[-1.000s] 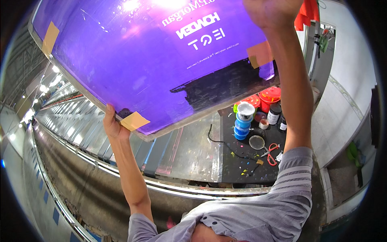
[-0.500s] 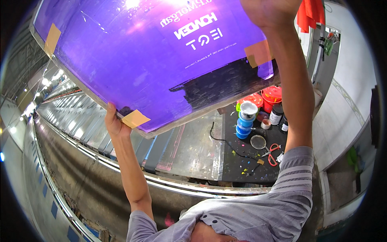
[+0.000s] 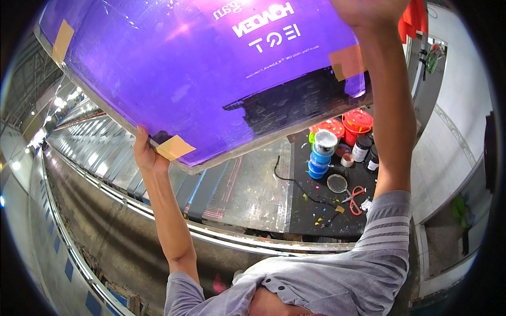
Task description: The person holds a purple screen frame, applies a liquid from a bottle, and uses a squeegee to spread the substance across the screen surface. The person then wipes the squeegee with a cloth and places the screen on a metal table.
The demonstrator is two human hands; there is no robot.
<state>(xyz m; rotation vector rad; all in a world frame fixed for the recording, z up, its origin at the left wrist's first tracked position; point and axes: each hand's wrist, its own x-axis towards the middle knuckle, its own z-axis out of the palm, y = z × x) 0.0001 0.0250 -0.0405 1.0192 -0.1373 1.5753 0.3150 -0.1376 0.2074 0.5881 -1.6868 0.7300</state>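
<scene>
A grey table [image 3: 258, 195] runs from the far left to a black mat [image 3: 300, 216] bearing stacked blue tubs [image 3: 318, 166], red buckets [image 3: 358, 121] and scissors [image 3: 358, 201], then a white wall [image 3: 445, 142]. Above it the purple screen [image 3: 174, 89] is raised, open air below its lower rim; the left hand [image 3: 152, 155] grips its left edge by a tape patch [image 3: 176, 148] (thumb in front, other fingers hidden behind), while the right hand [image 3: 373, 13] is at its right side, fingers cut off by the upper border, so their hold cannot be told.
</scene>
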